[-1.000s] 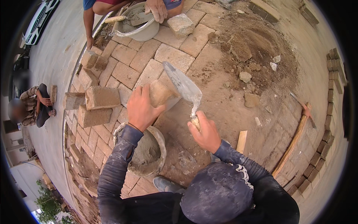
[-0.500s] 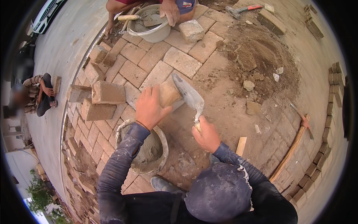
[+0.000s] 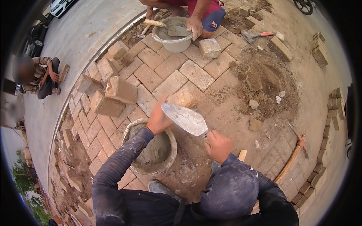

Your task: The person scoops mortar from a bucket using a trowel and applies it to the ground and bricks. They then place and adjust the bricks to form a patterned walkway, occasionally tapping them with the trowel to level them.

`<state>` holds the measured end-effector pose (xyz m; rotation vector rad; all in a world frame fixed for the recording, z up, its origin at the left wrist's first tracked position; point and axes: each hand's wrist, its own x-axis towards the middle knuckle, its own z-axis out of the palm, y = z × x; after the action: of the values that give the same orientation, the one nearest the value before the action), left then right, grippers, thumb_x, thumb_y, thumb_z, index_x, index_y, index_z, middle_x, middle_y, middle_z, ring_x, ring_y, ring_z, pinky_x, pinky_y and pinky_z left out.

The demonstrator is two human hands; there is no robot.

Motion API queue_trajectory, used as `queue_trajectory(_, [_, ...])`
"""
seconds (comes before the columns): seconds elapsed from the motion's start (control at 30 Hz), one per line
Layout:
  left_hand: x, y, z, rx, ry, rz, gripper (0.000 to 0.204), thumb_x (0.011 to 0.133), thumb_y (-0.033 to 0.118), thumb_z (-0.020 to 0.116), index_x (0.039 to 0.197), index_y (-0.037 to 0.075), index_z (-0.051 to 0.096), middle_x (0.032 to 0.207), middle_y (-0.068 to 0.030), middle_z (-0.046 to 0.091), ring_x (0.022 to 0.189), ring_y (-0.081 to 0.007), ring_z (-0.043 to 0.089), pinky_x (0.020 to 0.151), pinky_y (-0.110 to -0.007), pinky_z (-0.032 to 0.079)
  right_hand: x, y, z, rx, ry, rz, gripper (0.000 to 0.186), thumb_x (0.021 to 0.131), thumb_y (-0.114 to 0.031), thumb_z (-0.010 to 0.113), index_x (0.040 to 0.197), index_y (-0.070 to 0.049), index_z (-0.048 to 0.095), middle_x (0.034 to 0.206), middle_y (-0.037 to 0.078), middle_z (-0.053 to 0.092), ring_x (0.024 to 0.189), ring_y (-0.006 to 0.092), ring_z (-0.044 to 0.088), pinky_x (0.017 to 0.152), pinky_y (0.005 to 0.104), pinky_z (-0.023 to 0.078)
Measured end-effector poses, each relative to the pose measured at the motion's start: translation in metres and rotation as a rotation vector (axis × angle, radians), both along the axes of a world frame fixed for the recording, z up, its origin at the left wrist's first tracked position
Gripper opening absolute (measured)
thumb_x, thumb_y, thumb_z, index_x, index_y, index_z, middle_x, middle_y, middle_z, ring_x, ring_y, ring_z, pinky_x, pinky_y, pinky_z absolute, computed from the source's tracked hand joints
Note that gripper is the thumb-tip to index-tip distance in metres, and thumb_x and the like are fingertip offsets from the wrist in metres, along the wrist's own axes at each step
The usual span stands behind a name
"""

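Observation:
My left hand (image 3: 158, 118) grips the left end of a tan paving brick (image 3: 182, 98) above the laid pavers. Part of its fingers is hidden behind the trowel. My right hand (image 3: 220, 145) is closed round the handle of a pointed trowel (image 3: 186, 119), whose grey-smeared blade lies across the near side of the brick. Below my left forearm stands a bucket (image 3: 174, 147) with wet grey mortar (image 3: 154, 151) in it. Several loose bricks (image 3: 121, 90) are stacked just left of my left hand.
Opposite, another person's hand (image 3: 194, 26) rests on a second mortar bucket (image 3: 177, 46). A dirt pile (image 3: 269, 77), a hammer (image 3: 257, 35) and a pickaxe (image 3: 292, 158) lie to the right. Far left, a person (image 3: 41, 73) sits on the pavement. Brick rows (image 3: 315, 173) line the right side.
The trowel blade has swung leftward and lies flatter, covering part of my left hand. My left hand stays by the brick. The whole view has shifted slightly.

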<state>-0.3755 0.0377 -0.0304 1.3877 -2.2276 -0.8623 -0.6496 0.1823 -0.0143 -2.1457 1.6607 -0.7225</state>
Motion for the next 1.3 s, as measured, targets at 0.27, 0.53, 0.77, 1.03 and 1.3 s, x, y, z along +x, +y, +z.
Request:
queue_trajectory(0.27, [-0.02,0.001,0.005,-0.023,0.13,0.136,0.087,0.068,0.028,0.086,0.14,0.001,0.043,0.131,-0.0225,0.055,0.124,-0.0383,0.055,0.105,-0.043,0.044,-0.016,-0.006,-0.001,0.305,0.266,-0.263,0.033,0.086,-0.016,0.068,0.115,-0.008,0.054,0.091,0.019,0.067,0.078,0.0416,0.068,0.066,0.0531,0.052])
queue_trajectory(0.53, [-0.004,0.001,0.021,-0.132,-0.021,0.053,0.096,0.069,0.04,0.087,0.142,0.001,0.04,0.13,-0.0223,0.05,0.123,-0.0389,0.05,0.105,-0.047,0.042,-0.027,0.015,-0.02,0.238,0.002,-0.267,0.049,0.084,-0.017,0.069,0.129,-0.004,0.055,0.083,0.028,0.067,0.078,0.0507,0.064,0.069,0.0572,0.049])
queue_trajectory(0.77, [-0.052,-0.01,0.037,-0.234,-0.324,0.045,0.094,0.066,0.041,0.087,0.137,-0.001,0.043,0.119,-0.0195,0.056,0.108,-0.0378,0.057,0.094,-0.049,0.047,-0.014,0.017,-0.055,0.402,-0.142,-0.204,0.034,0.081,-0.02,0.072,0.107,-0.001,0.06,0.084,0.028,0.066,0.083,0.0504,0.063,0.07,0.0535,0.049])
queue_trajectory(1.03, [-0.027,-0.032,0.047,-0.078,-0.31,0.108,0.082,0.064,0.041,0.084,0.125,-0.003,0.05,0.113,-0.0234,0.062,0.106,-0.0396,0.064,0.084,-0.049,0.055,-0.035,0.044,-0.064,0.458,-0.275,-0.274,0.033,0.08,-0.022,0.071,0.102,0.0,0.059,0.084,0.026,0.065,0.081,0.0454,0.065,0.071,0.0495,0.05])
queue_trajectory(1.3, [0.034,-0.059,0.064,-0.082,-0.461,0.407,0.073,0.061,0.042,0.084,0.114,-0.001,0.057,0.111,-0.0235,0.065,0.105,-0.04,0.065,0.086,-0.048,0.055,-0.051,0.077,-0.066,0.565,-0.313,-0.377,0.029,0.08,-0.022,0.072,0.097,0.0,0.061,0.079,0.019,0.065,0.074,0.0334,0.067,0.07,0.0424,0.051])
